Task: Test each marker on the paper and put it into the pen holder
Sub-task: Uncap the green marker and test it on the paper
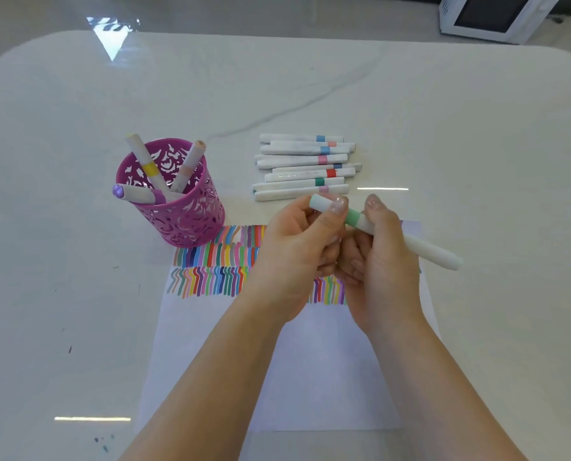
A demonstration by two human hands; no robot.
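Note:
Both hands hold one white marker with a green band (353, 216) above the paper (310, 377). My left hand (297, 251) pinches its cap end; my right hand (382, 257) grips the barrel, which sticks out to the right. The cap looks seated on the marker. The paper carries rows of short coloured strokes across its top part. A pink cut-metal pen holder (181, 207) stands left of the paper's top edge with three markers in it. A pile of several white markers with coloured bands (305, 166) lies just beyond my hands.
The white marble-look table (78, 294) stretches wide on all sides, with a few small ink specks at the front left. A white appliance with a dark window (490, 15) stands beyond the table's far right corner.

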